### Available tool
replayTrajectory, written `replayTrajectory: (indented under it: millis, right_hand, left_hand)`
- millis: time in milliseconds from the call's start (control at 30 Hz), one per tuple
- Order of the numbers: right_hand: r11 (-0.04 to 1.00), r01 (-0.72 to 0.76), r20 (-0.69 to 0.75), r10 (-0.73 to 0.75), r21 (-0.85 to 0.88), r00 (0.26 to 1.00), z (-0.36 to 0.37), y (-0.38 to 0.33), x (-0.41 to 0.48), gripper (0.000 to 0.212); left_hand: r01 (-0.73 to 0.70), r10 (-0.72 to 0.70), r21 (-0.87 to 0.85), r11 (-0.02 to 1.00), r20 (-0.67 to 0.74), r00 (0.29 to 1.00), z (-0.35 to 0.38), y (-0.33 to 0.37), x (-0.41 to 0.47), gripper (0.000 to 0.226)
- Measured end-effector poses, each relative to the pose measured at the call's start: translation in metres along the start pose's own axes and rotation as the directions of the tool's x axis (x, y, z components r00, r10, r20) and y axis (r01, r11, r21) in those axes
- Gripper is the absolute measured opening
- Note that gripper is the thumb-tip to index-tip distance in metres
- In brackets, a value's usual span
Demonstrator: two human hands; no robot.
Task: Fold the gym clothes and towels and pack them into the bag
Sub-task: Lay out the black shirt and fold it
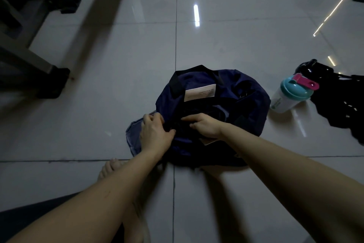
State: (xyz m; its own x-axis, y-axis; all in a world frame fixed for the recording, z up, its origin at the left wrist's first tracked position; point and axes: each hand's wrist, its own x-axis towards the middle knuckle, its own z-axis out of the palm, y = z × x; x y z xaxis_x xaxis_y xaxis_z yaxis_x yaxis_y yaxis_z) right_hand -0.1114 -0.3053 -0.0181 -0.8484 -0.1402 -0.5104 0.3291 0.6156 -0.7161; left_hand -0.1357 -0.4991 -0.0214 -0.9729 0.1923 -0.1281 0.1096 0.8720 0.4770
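Bag: soft navy nylon, slumped and creased, with black webbing handles and a pale rectangular label. It sits on glossy grey floor tiles, mid-frame.

Both bare forearms reach forward and converge on the bag's near edge. Left hand is palm down, knuckles up, fingers curled tight over the dark cloth at the near-left rim. Right hand has its fingers bent inward, pinching the same dark fold at the mouth. Too dim to tell rim from garment.

A blue-grey cloth lies flat under the left hand. To the right are a shaker bottle and a black garment.
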Motion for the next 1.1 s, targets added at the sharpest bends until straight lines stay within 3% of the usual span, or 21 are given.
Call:
replayTrajectory:
  millis: [67, 133, 233, 333, 433, 633, 800, 833, 900, 967, 1033, 1100]
  right_hand:
    - [0.992, -0.020, -0.061, 0.013, -0.122, 0.998, 0.001, 0.001, 0.000, 0.052]
    - [0.969, -0.078, -0.241, 0.019, -0.236, 0.970, 0.000, 0.004, -0.002, 0.055]
    - [0.906, -0.243, -0.421, 0.081, -0.347, 0.903, 0.002, 0.004, -0.011, 0.060]
    - [0.900, -0.325, -0.414, 0.187, -0.291, 0.891, 0.011, 0.002, -0.017, 0.059]
    - [0.919, -0.347, -0.348, 0.268, -0.189, 0.898, 0.019, 0.001, -0.018, 0.058]
    - [0.930, -0.340, -0.340, 0.278, -0.137, 0.898, 0.026, 0.011, -0.011, 0.061]
    - [0.969, -0.165, -0.246, 0.117, -0.186, 0.962, 0.032, 0.019, -0.007, 0.056]
    - [0.969, -0.149, -0.229, 0.103, -0.195, 0.968, 0.031, 0.019, -0.009, 0.055]
    - [0.946, -0.161, -0.256, 0.087, -0.281, 0.963, 0.025, 0.017, -0.016, 0.056]
    - [0.859, -0.211, -0.367, 0.030, -0.465, 0.930, 0.019, 0.007, -0.030, 0.048]
    - [0.755, -0.200, -0.391, -0.080, -0.624, 0.917, 0.016, -0.002, -0.048, 0.037]
    - [0.718, -0.112, -0.327, -0.168, -0.687, 0.930, 0.020, 0.000, -0.061, 0.028]
  left_hand:
    - [0.087, -0.087, -0.045, 0.995, 0.000, 0.996, 0.004, 0.007, 0.004, 0.054]
    - [0.138, -0.137, -0.071, 0.988, 0.012, 0.990, 0.008, 0.015, 0.013, 0.069]
    - [0.297, -0.274, -0.207, 0.932, 0.132, 0.953, 0.015, 0.027, 0.026, 0.093]
    - [0.446, -0.405, -0.283, 0.849, 0.193, 0.894, 0.023, 0.027, 0.033, 0.097]
    - [0.469, -0.412, -0.310, 0.827, 0.233, 0.881, 0.026, 0.020, 0.034, 0.090]
    - [0.256, -0.223, -0.384, 0.887, 0.129, 0.966, 0.021, 0.015, 0.021, 0.059]
    - [0.196, -0.202, -0.363, 0.911, 0.021, 0.979, 0.009, 0.012, 0.005, 0.048]
    - [0.177, -0.185, -0.302, 0.937, 0.001, 0.983, 0.007, 0.008, 0.005, 0.054]
    - [0.020, -0.020, -0.008, 1.000, -0.109, 0.994, 0.004, 0.001, 0.007, 0.076]
    - [-0.291, 0.332, 0.251, 0.923, -0.142, 0.933, 0.003, 0.005, 0.015, 0.079]
    - [-0.586, 0.616, 0.318, 0.745, 0.009, 0.788, 0.001, 0.021, 0.022, 0.058]
    - [-0.695, 0.643, 0.239, 0.678, 0.267, 0.718, 0.003, 0.036, 0.024, 0.051]
